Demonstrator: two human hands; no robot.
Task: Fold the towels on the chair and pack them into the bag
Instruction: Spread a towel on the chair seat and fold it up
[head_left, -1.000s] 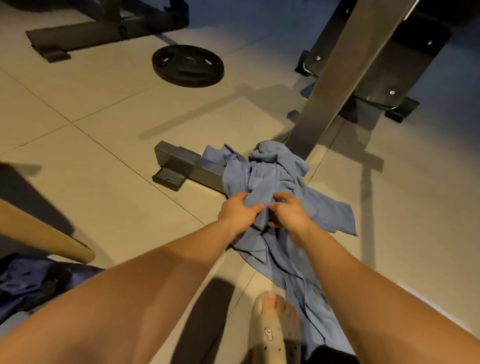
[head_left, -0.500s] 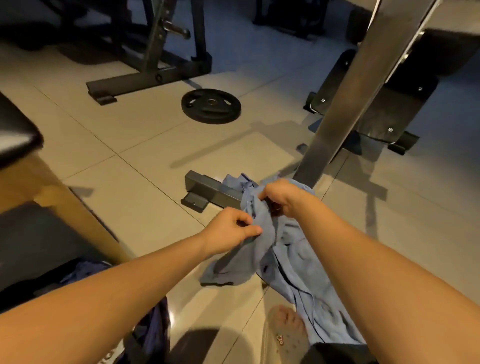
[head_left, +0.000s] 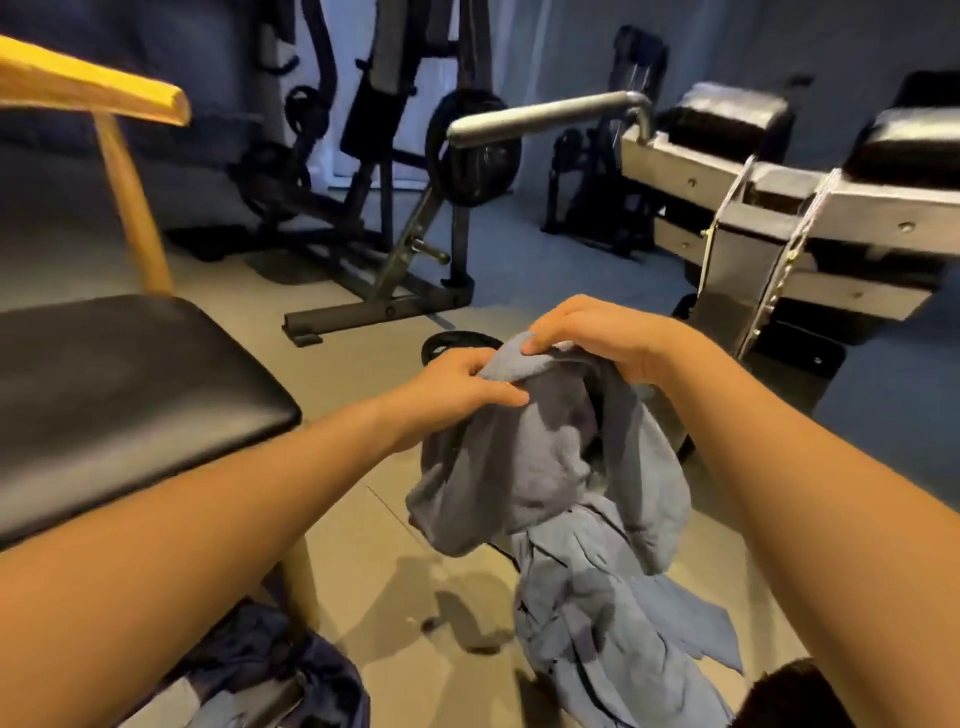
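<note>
Beside the chair (head_left: 119, 384), above the floor (head_left: 389, 545): left hand (head_left: 457, 384) and right hand (head_left: 608, 338) are each pinching the towel (head_left: 524, 467) by its top edge, fingers (head_left: 550, 318) curled on cloth, probably seeking corners to spread it for folding. Its tail is trailing on the floor, near the bag (head_left: 270, 670).

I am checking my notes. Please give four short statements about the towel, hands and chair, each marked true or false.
1. The left hand and the right hand both grip the towel. True.
2. The chair seat is black. True.
3. The towel lies on the chair seat. False: it hangs from the hands, off the seat.
4. The towel is neatly folded. False: it is crumpled.
</note>
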